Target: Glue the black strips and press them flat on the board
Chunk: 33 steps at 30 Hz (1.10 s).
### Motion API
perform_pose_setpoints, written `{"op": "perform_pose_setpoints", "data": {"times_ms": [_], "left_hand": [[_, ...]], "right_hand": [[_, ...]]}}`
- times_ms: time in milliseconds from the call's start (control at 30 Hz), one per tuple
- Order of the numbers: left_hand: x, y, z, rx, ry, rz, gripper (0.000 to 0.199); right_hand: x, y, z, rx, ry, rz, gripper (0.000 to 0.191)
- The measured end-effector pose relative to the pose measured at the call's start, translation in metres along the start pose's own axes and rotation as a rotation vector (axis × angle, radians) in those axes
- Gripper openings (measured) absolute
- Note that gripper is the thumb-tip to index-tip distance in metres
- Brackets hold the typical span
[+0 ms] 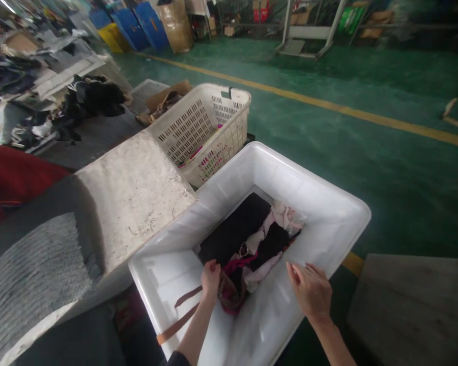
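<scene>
A deep white plastic tub point(313, 188) stands before me with a heap of cloth in it. My left hand point(211, 277) is closed over the tub's near left part, on a brown fabric strip point(181, 323) that loops out over the left rim. Just right of this hand lies a brown and dark red bundle point(231, 292). My right hand point(312, 292) hovers by the right wall, fingers loosely bent and apart, nothing visible in them. Between the hands are black fabric point(236, 223) and pale pink cloth point(284, 216).
A worn pale tabletop point(133, 193) adjoins the tub, with a stack of grey fabric point(38, 290) on it. Behind stands a slotted white basket point(221, 147). A grey flat surface point(412, 305) lies at right. Green floor point(385, 173) with a yellow line extends beyond.
</scene>
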State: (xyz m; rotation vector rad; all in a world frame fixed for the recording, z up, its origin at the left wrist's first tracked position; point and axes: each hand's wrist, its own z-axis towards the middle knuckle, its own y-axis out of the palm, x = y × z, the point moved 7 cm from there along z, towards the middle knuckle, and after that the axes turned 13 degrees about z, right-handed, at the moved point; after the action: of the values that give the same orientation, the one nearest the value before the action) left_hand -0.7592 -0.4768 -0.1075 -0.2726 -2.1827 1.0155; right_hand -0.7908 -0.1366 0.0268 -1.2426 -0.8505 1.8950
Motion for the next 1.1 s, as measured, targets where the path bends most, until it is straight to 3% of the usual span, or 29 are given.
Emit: {"op": "perform_pose_setpoints", "data": {"times_ms": [133, 300, 367, 467, 567, 667, 933, 1100], "left_hand": [[0.039, 0.007, 0.007, 0.059, 0.237, 0.173, 0.018], [0.100, 0.030, 0.010, 0.078, 0.537, 0.361, 0.023], [0.124, 0.041, 0.013, 0.092, 0.629, 0.440, 0.034], [0.155, 0.059, 0.019, 0.115, 0.716, 0.559, 0.068], [0.177, 0.073, 0.028, 0.148, 0.747, 0.657, 0.100], [0.192, 0.080, 0.037, 0.165, 0.758, 0.715, 0.110], [0.236, 0.091, 0.078, 0.029, 0.758, 0.822, 0.079], [0.253, 0.094, 0.090, 0.004, 0.692, 0.894, 0.074]], "right_hand": [[0.001, 0.000, -0.001, 0.001, 0.024, 0.031, 0.030], [0.000, -0.004, 0.000, 0.047, 0.045, 0.103, 0.032], [0.000, -0.006, 0.000, 0.076, 0.043, 0.135, 0.030], [0.000, -0.006, 0.000, 0.083, 0.043, 0.162, 0.027], [0.001, -0.005, -0.001, 0.081, 0.060, 0.181, 0.029], [0.001, -0.004, -0.002, 0.083, 0.072, 0.196, 0.029], [0.003, -0.002, -0.006, 0.083, 0.098, 0.226, 0.027], [0.003, -0.005, -0.005, 0.103, 0.094, 0.247, 0.026]]}}
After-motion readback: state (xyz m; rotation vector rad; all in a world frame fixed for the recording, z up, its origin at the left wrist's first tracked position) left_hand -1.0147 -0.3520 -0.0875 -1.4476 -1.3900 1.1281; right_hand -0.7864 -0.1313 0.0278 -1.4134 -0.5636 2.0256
